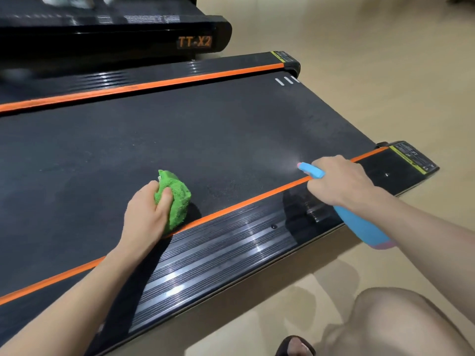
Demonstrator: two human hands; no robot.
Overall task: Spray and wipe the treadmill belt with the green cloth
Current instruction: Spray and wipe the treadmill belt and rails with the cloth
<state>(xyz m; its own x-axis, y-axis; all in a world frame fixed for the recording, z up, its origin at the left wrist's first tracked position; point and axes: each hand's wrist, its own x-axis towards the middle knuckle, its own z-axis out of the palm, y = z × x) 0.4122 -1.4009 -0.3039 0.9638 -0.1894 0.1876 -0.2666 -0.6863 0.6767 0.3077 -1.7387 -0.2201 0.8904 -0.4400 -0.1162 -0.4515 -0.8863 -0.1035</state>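
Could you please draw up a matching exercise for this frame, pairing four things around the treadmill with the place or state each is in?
Things:
1. green cloth
2. spray bottle
3. orange stripe
4. white dashes

Places or states:
A. runs between the treadmill belt and the ribbed side rail
B. bunched under the left hand on the belt
C. printed near the belt's far end
D. gripped in the right hand, misting the belt

Pairs: 1-B, 2-D, 3-A, 4-C
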